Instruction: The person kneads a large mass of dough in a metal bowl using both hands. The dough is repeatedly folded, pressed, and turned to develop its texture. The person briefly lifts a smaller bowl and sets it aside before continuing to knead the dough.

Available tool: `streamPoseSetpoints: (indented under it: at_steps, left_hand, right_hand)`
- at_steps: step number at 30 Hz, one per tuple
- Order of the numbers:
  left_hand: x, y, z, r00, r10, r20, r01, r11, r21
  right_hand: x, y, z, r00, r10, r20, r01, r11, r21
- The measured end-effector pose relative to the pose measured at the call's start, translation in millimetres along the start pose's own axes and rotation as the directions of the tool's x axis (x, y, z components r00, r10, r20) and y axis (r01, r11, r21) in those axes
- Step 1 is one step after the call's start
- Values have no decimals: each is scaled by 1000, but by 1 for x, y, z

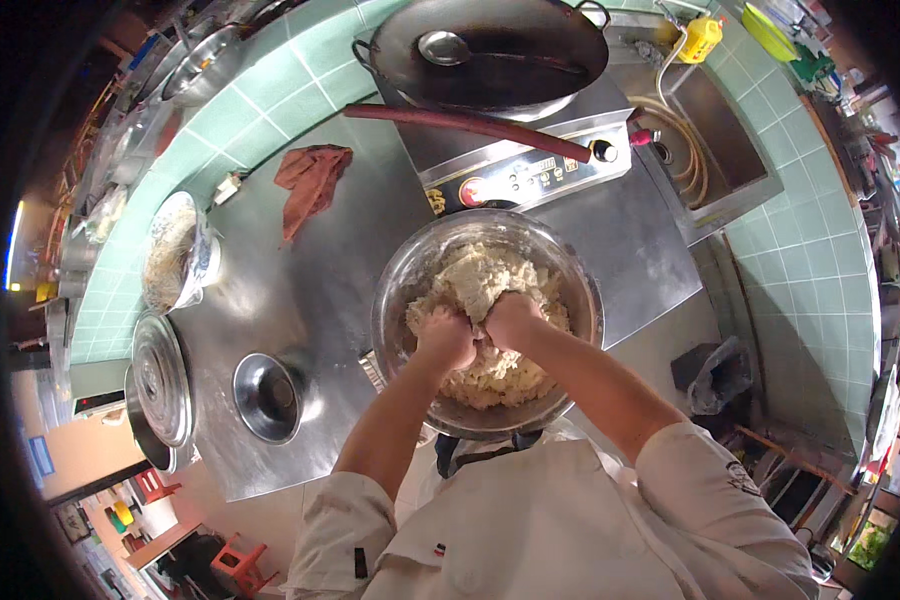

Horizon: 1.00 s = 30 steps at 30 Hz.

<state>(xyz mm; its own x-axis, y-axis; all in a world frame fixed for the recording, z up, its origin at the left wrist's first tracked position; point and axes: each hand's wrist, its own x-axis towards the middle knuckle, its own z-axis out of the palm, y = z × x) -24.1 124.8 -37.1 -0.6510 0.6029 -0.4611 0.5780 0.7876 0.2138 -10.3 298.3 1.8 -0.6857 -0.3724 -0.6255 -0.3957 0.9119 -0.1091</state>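
A large steel mixing bowl (405, 262) stands in front of my body at the counter's front edge. Crumbly pale dough (480, 277) covers much of its inside, with a thicker lump towards the far side. My left hand (446, 336) is curled into the dough left of the middle. Close beside it, my right hand (511, 321) grips the same mass with bent fingers. The two hands almost meet, and some fingertips are hidden in the dough.
Beyond the bowl, a wok (510, 82) holding a ladle (444, 48) sits on a cooker with a control panel (528, 180); a reddish pole (465, 124) crosses it. Leftward are a red cloth (313, 180), small steel bowl (266, 397) and bag-lined tub (176, 247). A sink (727, 135) lies right.
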Motion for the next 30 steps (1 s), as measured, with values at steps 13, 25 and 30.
streamPoseSetpoints:
  at_steps: [13,25,30]
  left_hand:
    - [-109,-12,-34,719,-314,-621,-26,880,-474]
    - [-102,-45,-12,686,-67,-724,-254,911,-325]
    - [-102,-48,-13,699,-56,-713,-272,901,-337]
  right_hand:
    - [-30,84,18,798,600,-50,-256,413,874]
    - [79,47,-54,888,435,151,-451,757,473]
    - [90,18,-68,930,366,39,-343,822,454]
